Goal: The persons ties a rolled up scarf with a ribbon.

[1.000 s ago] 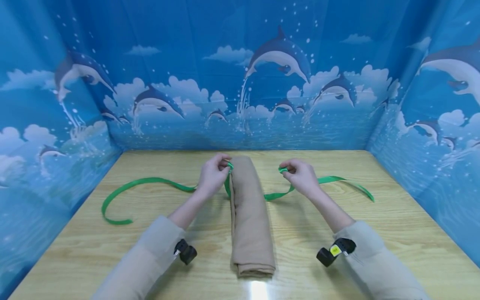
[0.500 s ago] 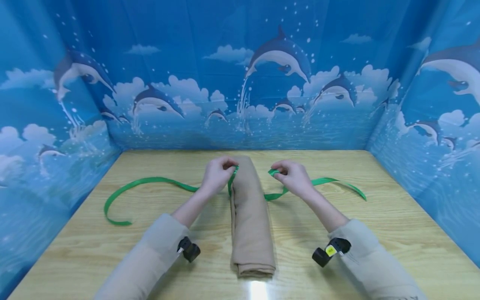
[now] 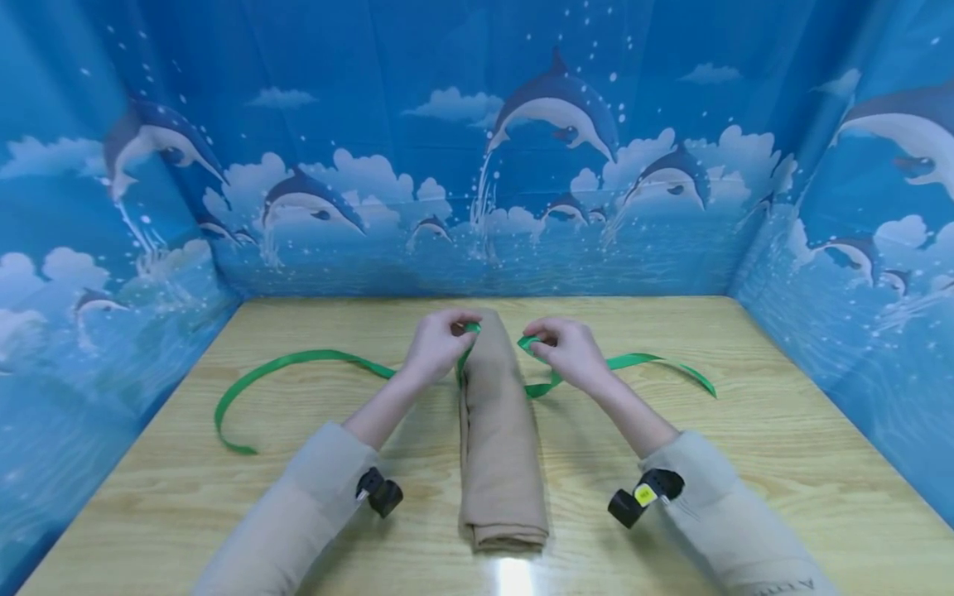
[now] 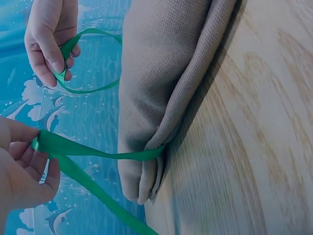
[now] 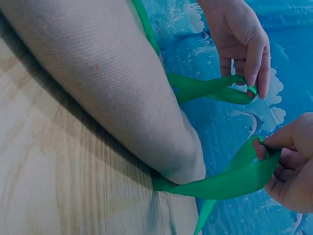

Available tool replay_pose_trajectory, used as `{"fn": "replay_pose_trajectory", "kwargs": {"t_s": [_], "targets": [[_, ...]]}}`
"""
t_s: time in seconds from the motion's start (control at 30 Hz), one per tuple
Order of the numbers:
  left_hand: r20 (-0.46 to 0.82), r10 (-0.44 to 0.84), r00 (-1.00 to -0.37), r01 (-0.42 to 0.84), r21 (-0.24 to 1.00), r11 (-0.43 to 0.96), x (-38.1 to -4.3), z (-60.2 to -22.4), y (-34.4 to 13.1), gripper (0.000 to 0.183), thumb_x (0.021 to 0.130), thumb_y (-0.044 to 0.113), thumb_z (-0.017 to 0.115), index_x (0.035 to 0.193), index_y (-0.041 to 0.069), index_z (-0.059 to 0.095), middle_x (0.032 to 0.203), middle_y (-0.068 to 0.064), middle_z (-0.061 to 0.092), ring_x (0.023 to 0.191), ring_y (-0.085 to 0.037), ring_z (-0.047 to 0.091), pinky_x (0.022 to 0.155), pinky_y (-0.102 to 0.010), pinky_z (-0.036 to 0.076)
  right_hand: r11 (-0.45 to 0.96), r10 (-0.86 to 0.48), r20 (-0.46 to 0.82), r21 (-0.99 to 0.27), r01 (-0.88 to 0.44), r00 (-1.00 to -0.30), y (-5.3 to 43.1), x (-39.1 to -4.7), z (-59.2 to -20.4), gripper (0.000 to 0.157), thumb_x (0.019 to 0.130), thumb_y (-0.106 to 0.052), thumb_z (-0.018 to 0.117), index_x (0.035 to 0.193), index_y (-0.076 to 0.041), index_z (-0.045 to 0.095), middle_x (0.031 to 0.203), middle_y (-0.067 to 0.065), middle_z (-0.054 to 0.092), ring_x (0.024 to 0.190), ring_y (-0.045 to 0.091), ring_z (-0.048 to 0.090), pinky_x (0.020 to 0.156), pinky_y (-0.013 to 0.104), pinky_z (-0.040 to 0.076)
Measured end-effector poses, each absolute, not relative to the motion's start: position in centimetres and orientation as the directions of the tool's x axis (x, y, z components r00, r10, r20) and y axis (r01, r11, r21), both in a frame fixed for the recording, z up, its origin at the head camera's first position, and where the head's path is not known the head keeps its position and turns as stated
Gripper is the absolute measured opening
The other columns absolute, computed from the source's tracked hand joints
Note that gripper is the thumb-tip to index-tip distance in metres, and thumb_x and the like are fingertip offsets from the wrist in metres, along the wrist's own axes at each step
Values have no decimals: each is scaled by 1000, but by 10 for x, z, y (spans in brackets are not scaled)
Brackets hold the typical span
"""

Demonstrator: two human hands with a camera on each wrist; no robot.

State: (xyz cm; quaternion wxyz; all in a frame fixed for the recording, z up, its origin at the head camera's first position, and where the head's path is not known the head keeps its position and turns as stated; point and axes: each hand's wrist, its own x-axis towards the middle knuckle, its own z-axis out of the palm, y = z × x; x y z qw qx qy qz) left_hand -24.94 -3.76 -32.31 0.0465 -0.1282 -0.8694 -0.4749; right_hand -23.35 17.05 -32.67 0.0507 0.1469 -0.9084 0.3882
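Note:
A rolled brown cloth [image 3: 499, 439] lies lengthwise on the table, and a green ribbon [image 3: 298, 358] passes beneath its far part. My left hand [image 3: 440, 343] pinches the ribbon between thumb and fingertips, over the cloth's left side. To the right of the cloth, my right hand [image 3: 570, 352] pinches the ribbon's other side, raised above the table. The left wrist view shows the ribbon [image 4: 112, 155] running from under the roll up to the left fingers and hanging down again. In the right wrist view the ribbon [image 5: 225, 183] is folded over at the right fingertips.
The wooden table [image 3: 186, 513] reaches back to a blue curtain [image 3: 373, 232] printed with dolphins, which also stands along both sides. One loose ribbon tail curls on the table at left; another trails off at right. A small black camera sits on each wrist.
Both hands have moved inward, each still pinching the ribbon, so the gap between them is narrower. The right hand came farther left, and the loose tails were drawn in slightly. The cloth stayed still.

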Motion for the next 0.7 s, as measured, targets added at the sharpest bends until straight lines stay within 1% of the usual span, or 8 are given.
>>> {"fn": "replay_pose_trajectory", "kwargs": {"t_s": [0.17, 0.33, 0.43, 0.5, 0.57, 0.7], "targets": [[177, 181, -967, 248, 802, 543, -252, -322, -36, 26, 89, 8, 58, 113, 9, 67, 106, -7, 67, 86, -19, 60, 59, -25, 45, 625, -234, 171, -728, -283, -957, 166, -235, -329, 24, 88, -5, 60, 111, 0, 65, 100, 13, 67, 91, 25, 63, 75, 35, 53], [189, 189, -963, 264, 793, 549, -251, -320, -33, 26, 88, 6, 56, 110, 8, 68, 103, -8, 67, 68, -16, 55, 49, -24, 38, 602, -238, 134, -757, -255, -962, 161, -236, -330, 26, 90, -5, 58, 114, 1, 62, 101, 15, 66, 90, 25, 64, 72, 34, 53], [204, 197, -959, 280, 784, 554, -251, -320, -32, 26, 87, 4, 55, 110, 7, 68, 103, -8, 67, 63, -14, 52, 47, -23, 37, 586, -240, 128, -771, -248, -962, 158, -236, -330, 26, 90, -5, 56, 115, 1, 62, 99, 15, 67, 86, 23, 64, 70, 35, 54], [204, 199, -959, 281, 784, 554, -251, -319, -31, 27, 88, 2, 53, 110, 9, 68, 104, -7, 67, 60, -14, 50, 46, -24, 37, 574, -246, 126, -780, -249, -961, 156, -236, -330, 26, 91, -4, 55, 115, 1, 62, 99, 15, 67, 86, 22, 64, 72, 37, 54], [208, 205, -956, 289, 778, 558, -250, -318, -31, 29, 89, 1, 51, 110, 10, 68, 104, -6, 67, 60, -15, 49, 45, -23, 36, 568, -248, 125, -785, -248, -961, 154, -236, -330, 26, 91, -5, 56, 115, 0, 62, 99, 14, 67, 86, 22, 64, 72, 38, 54], [228, 228, -947, 319, 756, 571, -251, -316, -29, 30, 89, 0, 50, 111, 10, 68, 103, -4, 68, 63, -15, 51, 45, -23, 35, 559, -264, 133, -786, -264, -955, 151, -237, -331, 27, 90, -4, 57, 116, 2, 60, 97, 14, 68, 87, 22, 65, 72, 36, 54]]}}
